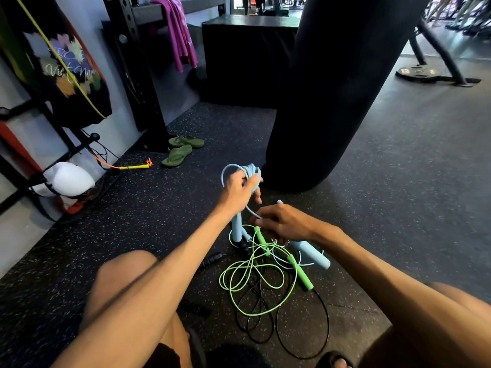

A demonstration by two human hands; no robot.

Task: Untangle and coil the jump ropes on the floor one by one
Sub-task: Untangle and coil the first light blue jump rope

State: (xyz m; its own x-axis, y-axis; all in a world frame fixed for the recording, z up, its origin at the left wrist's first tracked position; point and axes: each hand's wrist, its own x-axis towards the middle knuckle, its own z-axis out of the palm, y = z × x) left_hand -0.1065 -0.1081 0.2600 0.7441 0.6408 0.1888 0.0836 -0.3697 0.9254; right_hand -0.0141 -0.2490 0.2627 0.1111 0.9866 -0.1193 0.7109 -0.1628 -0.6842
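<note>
Here blue rope (252,170) coils sit inside the left hand (238,193) grip

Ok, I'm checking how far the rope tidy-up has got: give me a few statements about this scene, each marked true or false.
1. The left hand holds loops of the light blue jump rope. True.
2. The green jump rope is already neatly coiled. False: it lies in loose loops on the floor, tangled with the black jump rope.
3. Green flip-flops lie by the rack. True.
4. The towel on the rack is yellow. False: it is purple.
</note>
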